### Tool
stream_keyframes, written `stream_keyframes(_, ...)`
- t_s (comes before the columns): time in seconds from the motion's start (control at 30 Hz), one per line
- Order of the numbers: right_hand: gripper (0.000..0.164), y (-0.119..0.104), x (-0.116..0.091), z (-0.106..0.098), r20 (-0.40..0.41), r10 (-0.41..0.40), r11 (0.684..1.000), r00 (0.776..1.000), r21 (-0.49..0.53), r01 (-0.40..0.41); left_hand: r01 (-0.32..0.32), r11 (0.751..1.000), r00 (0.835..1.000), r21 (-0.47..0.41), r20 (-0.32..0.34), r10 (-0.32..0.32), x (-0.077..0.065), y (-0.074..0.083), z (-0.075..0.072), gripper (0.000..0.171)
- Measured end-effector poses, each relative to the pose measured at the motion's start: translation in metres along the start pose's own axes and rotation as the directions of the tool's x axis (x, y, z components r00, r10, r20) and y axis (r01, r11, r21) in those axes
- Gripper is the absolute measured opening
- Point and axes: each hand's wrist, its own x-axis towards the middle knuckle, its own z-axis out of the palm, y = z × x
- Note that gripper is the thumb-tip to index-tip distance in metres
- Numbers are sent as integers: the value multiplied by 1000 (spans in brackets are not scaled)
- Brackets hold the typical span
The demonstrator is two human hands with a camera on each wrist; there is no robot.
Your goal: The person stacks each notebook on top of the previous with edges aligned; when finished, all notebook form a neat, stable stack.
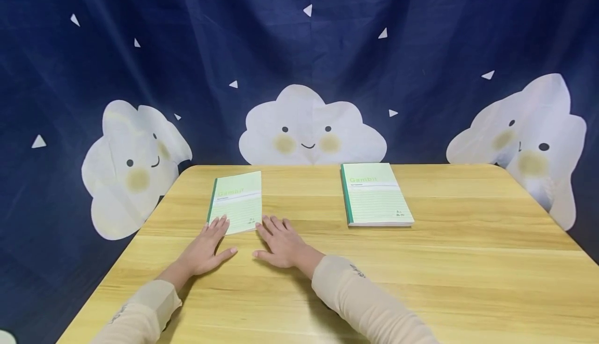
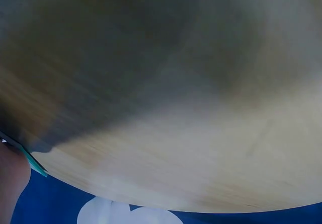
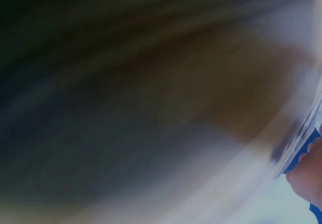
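A pale green notebook [image 1: 238,198] with a dark green spine lies flat on the left half of the wooden table. My left hand [image 1: 204,250] rests palm down at its lower left corner, fingertips over the cover. At the lower right corner my right hand [image 1: 283,244] lies with its fingers stretched forward, the index fingertip touching the notebook's edge. Part of the left hand [image 2: 11,183] shows beside the green spine [image 2: 35,164] in the left wrist view. In the right wrist view, fingers [image 3: 308,176] appear next to the page edges [image 3: 300,141].
Farther right on the table [image 1: 444,271] sits a thicker stack of like notebooks [image 1: 376,196], near the back edge. Behind the table hangs a dark blue curtain [image 1: 262,32] printed with white smiling clouds and small triangles.
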Motion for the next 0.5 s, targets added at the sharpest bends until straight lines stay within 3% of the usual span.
stream_keyframes(0.5, 71, 8, -4, 4, 66, -3, 1000, 998, -2, 3, -109, 994, 994, -1, -8, 109, 0, 24, 1, 75)
